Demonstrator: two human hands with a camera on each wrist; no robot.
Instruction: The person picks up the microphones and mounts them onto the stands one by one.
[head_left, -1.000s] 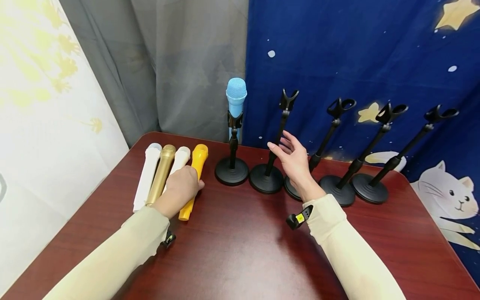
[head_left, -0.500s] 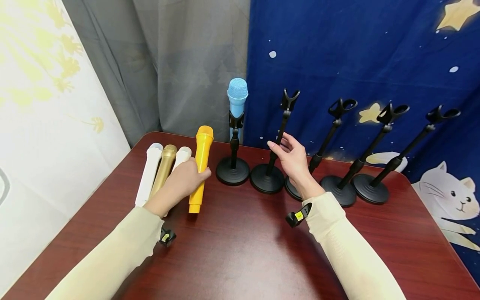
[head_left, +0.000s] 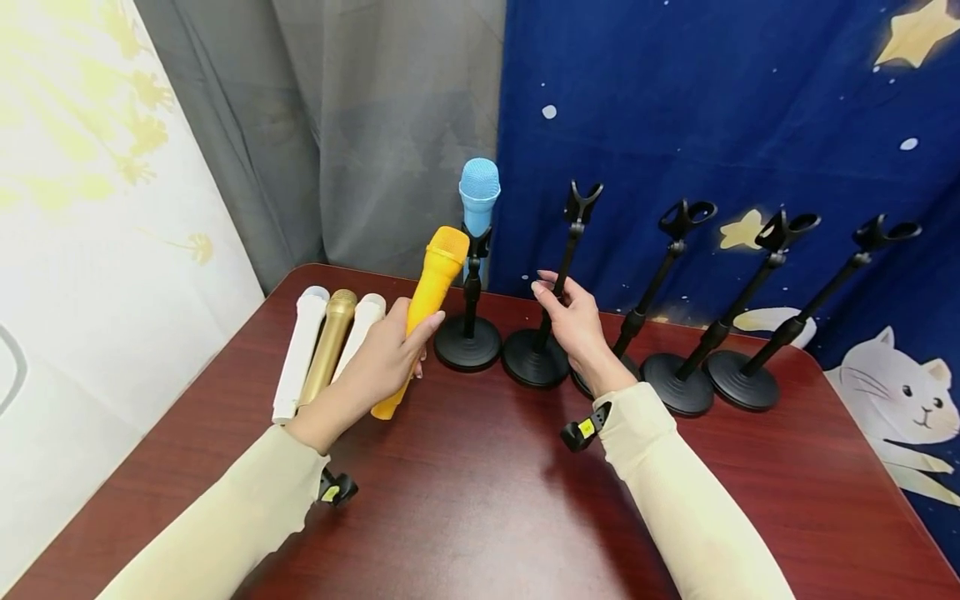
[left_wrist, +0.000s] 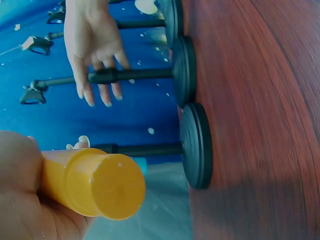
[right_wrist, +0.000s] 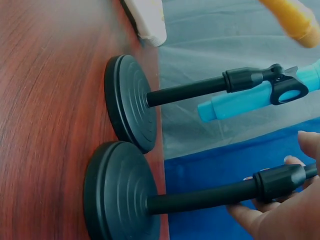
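My left hand (head_left: pixel 381 357) grips a yellow microphone (head_left: pixel 433 282) around its body, head tilted up and to the right, raised over the table. Its butt end faces the camera in the left wrist view. My right hand (head_left: pixel 581 327) is at the pole of the second black microphone stand (head_left: pixel 569 254) from the left. In the left wrist view its fingers (left_wrist: pixel 102 65) lie extended behind that pole, with the palm showing. A two-pronged clip tops this stand, with nothing in it. The first stand (head_left: pixel 470 300) bears a blue microphone (right_wrist: pixel 245 100) in its clip.
Two white microphones and a gold microphone (head_left: pixel 330 342) lie side by side at the table's left; my left hand partly hides them. Several more black stands (head_left: pixel 678 383) line the back right, clips bare. Behind the table (head_left: pixel 480 500) hang grey and blue curtains (head_left: pixel 675 100).
My left hand has lifted the yellow microphone off the table, carried it right toward the stands and tilted it. My right hand has stayed at the second stand, shifting slightly.
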